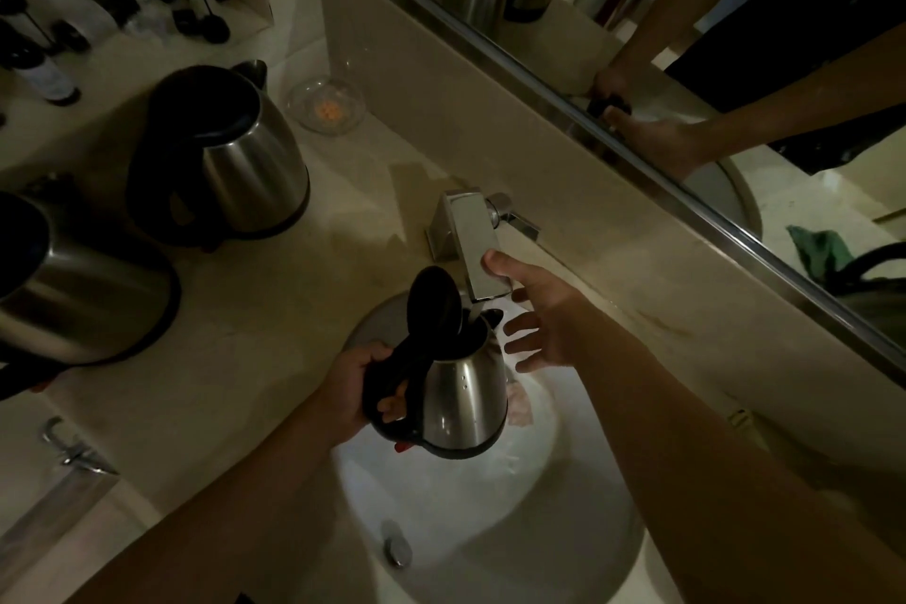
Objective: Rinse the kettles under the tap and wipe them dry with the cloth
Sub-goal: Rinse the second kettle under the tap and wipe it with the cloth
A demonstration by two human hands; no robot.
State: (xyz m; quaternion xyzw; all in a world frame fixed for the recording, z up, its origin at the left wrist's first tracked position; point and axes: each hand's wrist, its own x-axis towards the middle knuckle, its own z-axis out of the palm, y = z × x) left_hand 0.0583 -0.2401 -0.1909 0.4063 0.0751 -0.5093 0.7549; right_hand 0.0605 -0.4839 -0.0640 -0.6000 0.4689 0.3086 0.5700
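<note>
kettle (461, 400) held over the sink (578, 505), lid (434, 304) flipped up, its mouth just under the tap (473, 250) spout. i see the left hand (353, 390) wrapped around the black handle, fingers curled through the loop. the right hand (544, 324) reaches toward the tap with fingers spread and relaxed, gripping nothing; its thumb lies against the side of the spout, the other fingers just beside the kettle's rim. i cannot tell whether water runs. second kettle (230, 157) stands on the counter (274, 289) to the left, lid closed; a third kettle (73, 289) stands nearer at the left edge, partly cut off. a glass dish (326, 105) sits beside the wall behind them. a mirror (686, 15) above the counter reflects kettles, both arms and a green cloth (816, 250).
</note>
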